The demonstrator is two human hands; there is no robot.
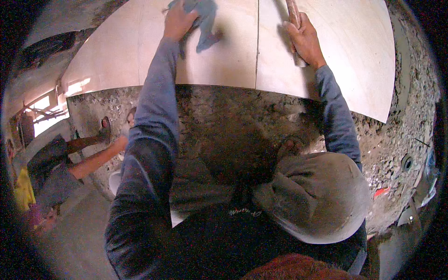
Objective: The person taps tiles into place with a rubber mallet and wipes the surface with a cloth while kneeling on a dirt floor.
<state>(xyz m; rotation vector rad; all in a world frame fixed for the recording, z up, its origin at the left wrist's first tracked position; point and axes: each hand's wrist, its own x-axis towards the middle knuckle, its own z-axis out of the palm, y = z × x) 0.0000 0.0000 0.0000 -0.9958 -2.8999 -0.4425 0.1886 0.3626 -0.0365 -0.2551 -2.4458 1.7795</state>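
My left hand (179, 22) grips a crumpled blue-grey cloth (206, 30) against a large pale cream tile (105, 60) at the top of the head view. To its right, across a thin seam, my right hand (305, 39) is closed around a worn wooden handle (292, 10) over a second cream tile (354, 51); the handle's far end runs out of the picture. Both forearms reach up from below in blue-grey sleeves. Below the tiles' near edge is rough, dark mortar bed (219, 119), where my bent knee in dusty grey trousers (317, 196) shows.
At the left, another person (56, 172) crouches with an arm (95, 158) reaching toward the rough bed, partly behind my left sleeve. A bright window (44, 126) lies beyond. On the right are a small dark round object (406, 162) and a red object (381, 192) on the rubble.
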